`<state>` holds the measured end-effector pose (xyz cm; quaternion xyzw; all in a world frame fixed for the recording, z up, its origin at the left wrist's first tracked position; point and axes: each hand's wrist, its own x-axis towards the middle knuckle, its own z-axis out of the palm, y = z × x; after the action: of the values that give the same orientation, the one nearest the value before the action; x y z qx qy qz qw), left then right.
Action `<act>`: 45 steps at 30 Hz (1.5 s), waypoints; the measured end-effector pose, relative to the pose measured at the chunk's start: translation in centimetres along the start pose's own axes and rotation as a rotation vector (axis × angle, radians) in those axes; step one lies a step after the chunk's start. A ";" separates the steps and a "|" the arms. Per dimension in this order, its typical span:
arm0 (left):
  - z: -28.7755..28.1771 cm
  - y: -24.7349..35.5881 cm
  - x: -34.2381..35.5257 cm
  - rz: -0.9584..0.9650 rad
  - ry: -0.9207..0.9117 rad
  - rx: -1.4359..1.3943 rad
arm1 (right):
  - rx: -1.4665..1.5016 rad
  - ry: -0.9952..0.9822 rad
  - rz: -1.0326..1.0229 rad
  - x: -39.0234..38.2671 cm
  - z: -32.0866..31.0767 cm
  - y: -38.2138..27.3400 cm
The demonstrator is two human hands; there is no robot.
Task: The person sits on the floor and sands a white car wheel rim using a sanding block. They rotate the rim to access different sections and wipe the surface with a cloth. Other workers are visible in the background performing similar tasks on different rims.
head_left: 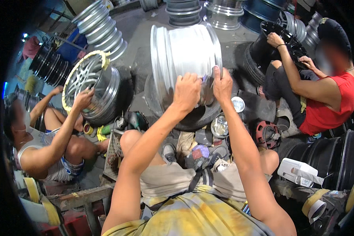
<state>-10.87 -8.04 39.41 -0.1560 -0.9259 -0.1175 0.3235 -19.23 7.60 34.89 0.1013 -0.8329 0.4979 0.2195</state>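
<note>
A large silver wheel rim (185,49) stands upright in front of me on a black tire (187,124). My left hand (187,89) is curled against the lower part of its barrel, fingers bent; what is inside them is too hidden to name. With my thumb up, my right hand (222,82) grips the rim's right lip. A small round can (237,103) and a round container (219,126) sit beside the tire, near my right forearm. Rags (185,144) lie between my shoes below the wheel.
A co-worker (35,153) at left holds a silver masked wheel (70,80); another (326,98) at right works on a black wheel (269,39). Stacked rims (98,27) stand behind. Black rims (338,155) and a white container (297,169) are near my right elbow, a metal frame (78,198) at lower left.
</note>
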 end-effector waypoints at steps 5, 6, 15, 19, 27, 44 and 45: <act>-5.4 -3.2 1.6 -0.068 0.237 -0.126 | -0.024 0.149 0.103 -9.7 -3.1 3.6; -5.5 -4.1 1.8 -0.088 0.253 -0.128 | -0.150 0.095 0.183 -13.2 -3.0 6.0; -7.0 -6.0 2.6 -0.144 0.414 -0.230 | -0.519 -1.285 0.028 -33.9 4.8 10.1; -8.3 -6.9 2.2 -0.247 0.463 -0.273 | -0.637 -1.296 -0.328 -35.8 7.7 10.0; -11.1 -9.1 0.7 -0.449 0.487 -0.448 | -0.179 -1.282 -0.486 -33.9 8.3 7.4; -10.5 -10.2 -0.1 -0.487 0.606 -0.550 | 0.912 -0.346 0.302 -0.8 -4.5 -13.5; -10.3 -9.9 0.3 -0.491 0.618 -0.569 | 0.738 -0.310 0.139 2.5 -4.0 -12.9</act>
<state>-8.92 -20.41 46.34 0.0270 -0.7270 -0.4796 0.4906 -15.36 5.02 47.78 0.1905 -0.6265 0.7558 0.0063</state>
